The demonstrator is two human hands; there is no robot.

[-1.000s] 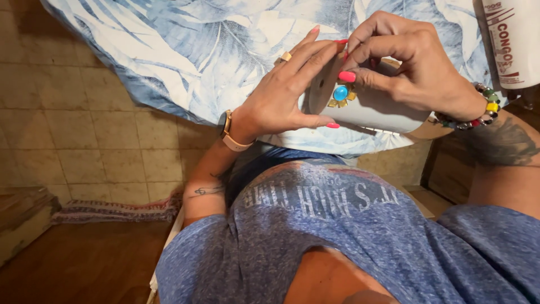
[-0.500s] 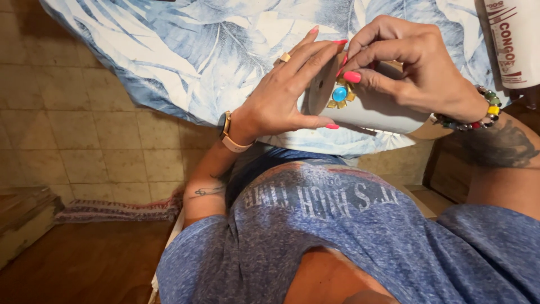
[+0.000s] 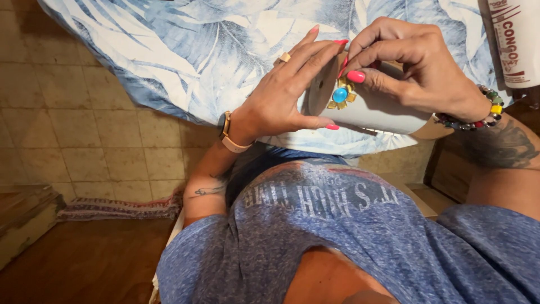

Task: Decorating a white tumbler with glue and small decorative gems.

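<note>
Left hand [image 3: 281,98] cups the white tube [image 3: 371,107] — right hand [image 3: 416,73] pinches its blue-gold ornament [image 3: 341,94].

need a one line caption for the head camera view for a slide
Left hand steadies a white tube while the right hand presses a blue-and-gold ornament onto it.

The white bottle [image 3: 514,42] at two o'clock is cut by the top and right edges. The right hand [image 3: 419,70] hides much of the white cylinder [image 3: 365,107].
</note>
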